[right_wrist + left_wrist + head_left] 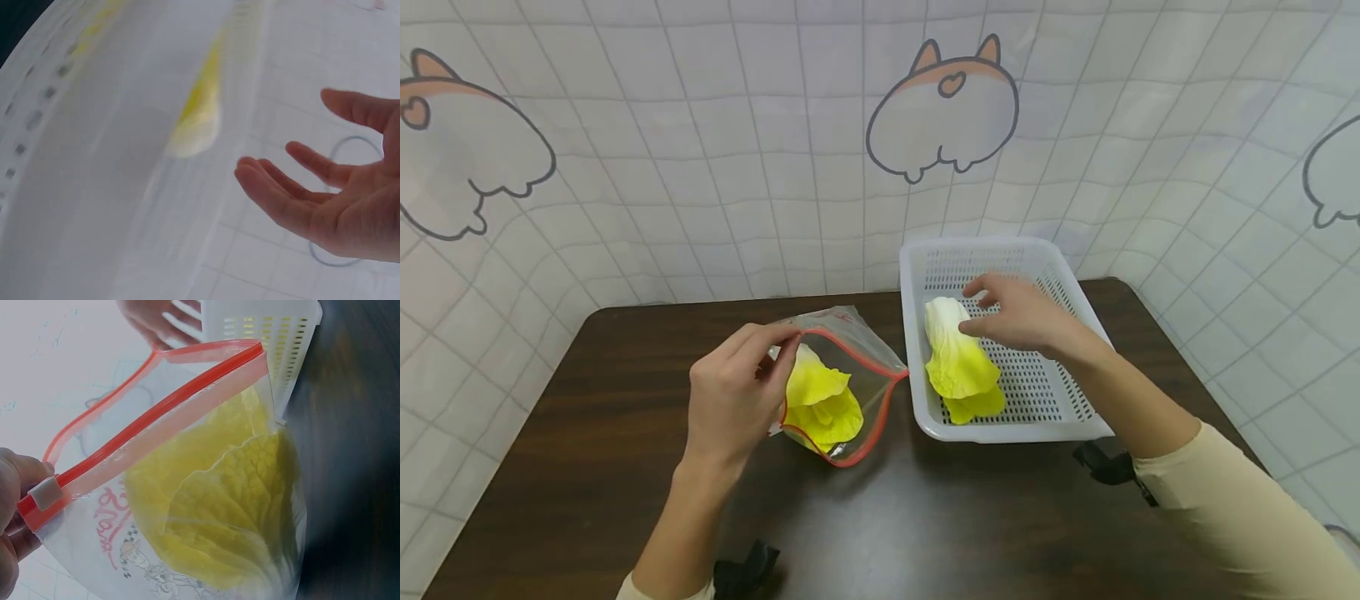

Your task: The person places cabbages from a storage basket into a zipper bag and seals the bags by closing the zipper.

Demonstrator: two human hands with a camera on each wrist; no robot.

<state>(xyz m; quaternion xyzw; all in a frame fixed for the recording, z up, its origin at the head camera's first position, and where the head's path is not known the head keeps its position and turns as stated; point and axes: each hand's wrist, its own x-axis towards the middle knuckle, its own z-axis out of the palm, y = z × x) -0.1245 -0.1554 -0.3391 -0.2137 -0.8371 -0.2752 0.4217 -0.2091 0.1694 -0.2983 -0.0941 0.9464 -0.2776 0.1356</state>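
My left hand point(733, 392) pinches the red-edged corner of a clear zip bag point(156, 437), beside its white slider point(45, 494). The bag's mouth gapes wide, and yellow-green cabbage leaves point(823, 404) lie inside it. Over the white perforated basket point(1000, 432) hovers my right hand point(1018, 312), fingers loosely bent and nothing in them. Just left of those fingers, a cabbage leaf point(962, 358) with a white stem end and a yellow frilled end rests in the basket. In the right wrist view the hand point(331, 181) is apart from that leaf point(199, 125).
Both bag and basket stand on a dark wooden table point(610, 467), the bag's right corner at the basket's left wall. Behind the table hangs a white grid-patterned cloth point(737, 192) with cartoon animals. Black straps point(745, 571) sit near both wrists.
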